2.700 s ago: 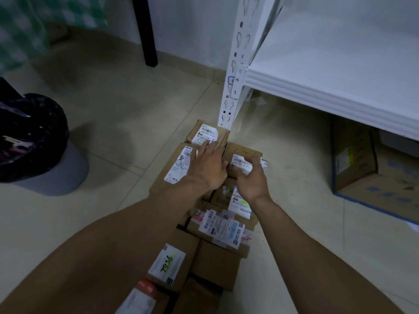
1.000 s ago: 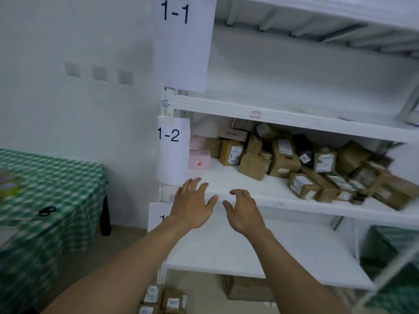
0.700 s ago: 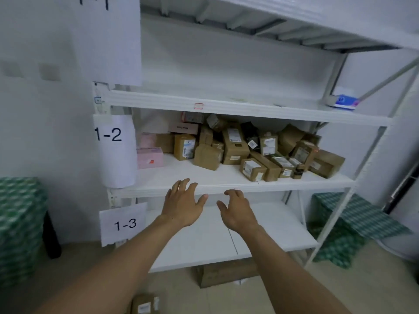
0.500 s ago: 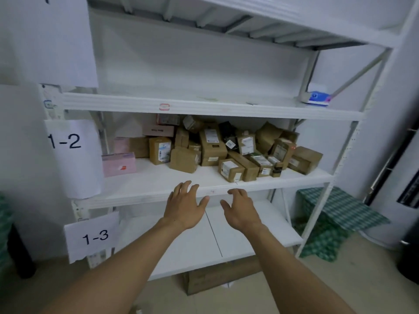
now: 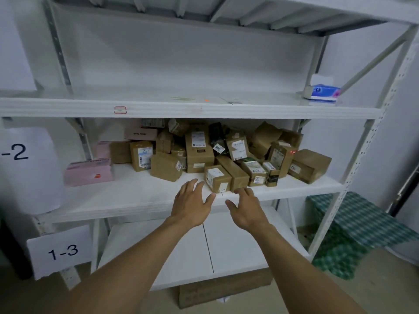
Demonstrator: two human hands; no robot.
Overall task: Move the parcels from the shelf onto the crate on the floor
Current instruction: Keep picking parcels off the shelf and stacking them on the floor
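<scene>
Several brown cardboard parcels (image 5: 199,152) are heaped on the middle board of a white metal shelf (image 5: 136,196). A small labelled parcel (image 5: 217,179) stands nearest the front edge. My left hand (image 5: 192,203) hovers just left of and below it, fingers spread and holding nothing. My right hand (image 5: 246,208) hovers below its right side, fingers loosely bent and empty. Neither hand touches a parcel. The crate on the floor is out of view.
Pink boxes (image 5: 88,172) lie at the shelf's left end. A tissue pack (image 5: 323,92) sits on the board above. The lower board (image 5: 204,250) is bare, with a cardboard box (image 5: 222,288) under it. A green checked cloth (image 5: 353,227) is at right.
I rose from the parcels stacked on the floor and turned to the shelf. Both empty hands moved forward and up toward the front parcel; the view shifted right and closer.
</scene>
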